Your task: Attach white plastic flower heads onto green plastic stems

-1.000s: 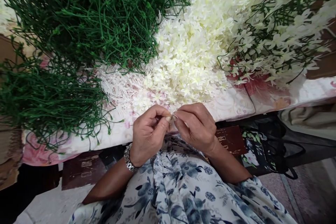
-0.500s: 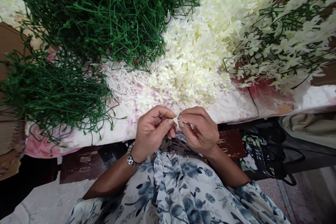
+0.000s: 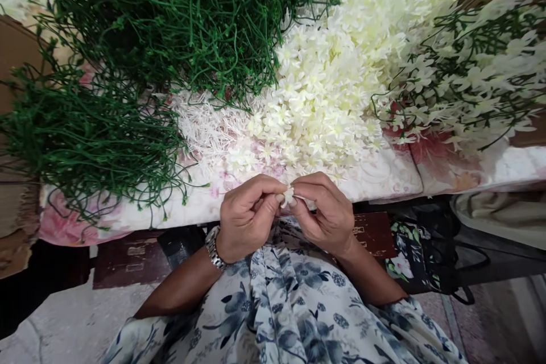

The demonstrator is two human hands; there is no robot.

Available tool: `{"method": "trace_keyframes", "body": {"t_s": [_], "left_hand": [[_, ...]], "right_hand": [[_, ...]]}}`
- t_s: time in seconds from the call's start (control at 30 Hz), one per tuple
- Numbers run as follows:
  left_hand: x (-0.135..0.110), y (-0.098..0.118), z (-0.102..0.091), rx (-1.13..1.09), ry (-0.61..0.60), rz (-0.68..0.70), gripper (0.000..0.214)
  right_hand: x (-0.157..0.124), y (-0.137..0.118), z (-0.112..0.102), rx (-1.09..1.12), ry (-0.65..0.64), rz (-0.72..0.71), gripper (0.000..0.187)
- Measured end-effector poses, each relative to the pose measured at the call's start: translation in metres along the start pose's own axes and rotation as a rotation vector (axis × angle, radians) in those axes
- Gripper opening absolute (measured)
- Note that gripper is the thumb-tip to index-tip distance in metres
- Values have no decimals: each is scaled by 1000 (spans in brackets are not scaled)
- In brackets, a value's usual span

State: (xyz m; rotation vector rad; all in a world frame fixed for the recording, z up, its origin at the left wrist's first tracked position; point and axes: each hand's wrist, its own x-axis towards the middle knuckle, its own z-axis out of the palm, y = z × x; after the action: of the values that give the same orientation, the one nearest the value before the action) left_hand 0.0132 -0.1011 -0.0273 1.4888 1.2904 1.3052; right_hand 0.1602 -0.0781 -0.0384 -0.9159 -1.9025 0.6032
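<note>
Between my hands is a small white artificial flower (image 3: 288, 198), its petals spread near my fingertips. My left hand (image 3: 247, 219) pinches the flower's left side with thumb and forefinger. My right hand (image 3: 327, 213) is closed in a pinch at the flower's right side, on a thin white plastic piece mostly hidden by the fingers. Just beyond my hands lies a heap of loose cream-white flower heads (image 3: 328, 91). Left of that heap is a pile of thin white plastic pieces (image 3: 207, 128).
Green artificial stems (image 3: 179, 23) form a tall heap at the back left, with a smaller bunch of green stems (image 3: 94, 136) nearer. Finished-looking white flower sprays (image 3: 473, 74) lie at right. Cardboard (image 3: 19, 62) stands at the left edge. A flowered cloth (image 3: 205, 205) covers the table.
My hands have come closer together, and the flower now shows its open petals between them. The thin white piece in my right fingers has met the flower. The view has shifted slightly.
</note>
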Motion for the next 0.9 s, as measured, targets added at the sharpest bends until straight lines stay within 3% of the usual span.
{"method": "trace_keyframes", "body": {"t_s": [0.17,0.33,0.67,0.8,0.9], "left_hand": [[0,1,-8,188,21,128,17],[-2,3,-11,199,-2,266,21],[-7,-1,-21,130,71,290,23],[-10,9,-48,246,31,296,32],[-13,14,-85,358,199,298,32]], "right_hand": [[6,-3,-2,71,-42,38,18],[5,-5,-1,165,-112,122,20],[8,-16,16,186,-22,95,27],[14,-17,22,253,-36,112,26],[16,-17,24,230,-62,132,22]]}}
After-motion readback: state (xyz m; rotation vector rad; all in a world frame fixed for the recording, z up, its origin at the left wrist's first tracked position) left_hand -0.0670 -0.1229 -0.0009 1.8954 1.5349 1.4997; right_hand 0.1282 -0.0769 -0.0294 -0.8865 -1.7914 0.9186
